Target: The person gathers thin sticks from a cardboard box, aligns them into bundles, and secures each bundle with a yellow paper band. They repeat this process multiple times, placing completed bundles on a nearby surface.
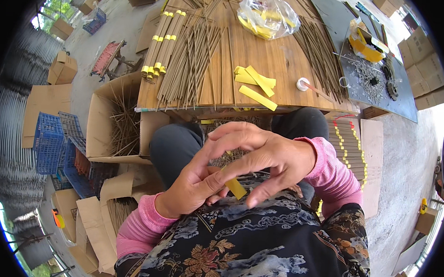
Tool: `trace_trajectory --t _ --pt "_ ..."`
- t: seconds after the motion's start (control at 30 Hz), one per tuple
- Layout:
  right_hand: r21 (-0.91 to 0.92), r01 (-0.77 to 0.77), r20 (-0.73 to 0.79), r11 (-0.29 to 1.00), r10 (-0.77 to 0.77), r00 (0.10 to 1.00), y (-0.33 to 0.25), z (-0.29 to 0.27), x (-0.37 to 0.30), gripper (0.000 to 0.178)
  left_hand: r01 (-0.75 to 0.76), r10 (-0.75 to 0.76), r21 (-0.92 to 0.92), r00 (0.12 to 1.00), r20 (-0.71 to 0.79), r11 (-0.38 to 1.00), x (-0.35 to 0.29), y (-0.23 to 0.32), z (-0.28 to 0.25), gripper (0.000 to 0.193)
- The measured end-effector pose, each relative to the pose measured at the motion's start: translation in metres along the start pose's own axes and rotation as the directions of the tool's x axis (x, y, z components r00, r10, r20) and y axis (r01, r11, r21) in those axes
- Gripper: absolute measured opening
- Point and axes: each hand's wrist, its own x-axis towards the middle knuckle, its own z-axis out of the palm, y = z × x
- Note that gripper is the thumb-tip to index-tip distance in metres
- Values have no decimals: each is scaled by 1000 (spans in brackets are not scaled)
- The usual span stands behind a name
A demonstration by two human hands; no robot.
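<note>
Both hands are held close to my chest above my lap. My left hand [192, 184] and my right hand [266, 155] together pinch a bundle of thin brown sticks wrapped with a yellow paper strip [235, 187]; the sticks are mostly hidden behind the fingers. On the wooden table [280, 62] ahead lie loose brown sticks [193, 58], bundles tied with yellow bands [159, 41], cut yellow strips [256, 83] and a clear bag of yellow strips [268, 14].
A small white glue pot with a stick [302, 84] stands on the table's right part. An open cardboard box of sticks [115, 116] is at my left, blue crates [51, 141] beyond it. Stacked banded bundles [349, 149] lie at my right. A dark mat with tools [378, 76] covers the table's right end.
</note>
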Motion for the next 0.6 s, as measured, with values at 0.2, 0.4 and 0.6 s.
trace_trajectory --t 0.2,0.4,0.6 --pt "-66 -384 -384 921 332 862 -6 28 -21 58 -289 382 417 910 -160 862 -2 0 9 71" --pt "35 -269 -439 963 256 861 1 43 -23 34 -331 402 352 903 -151 875 1 -2 21 37" --pt "21 -69 -457 997 71 887 6 42 -27 22 -374 406 288 912 -58 882 2 2 23 30"
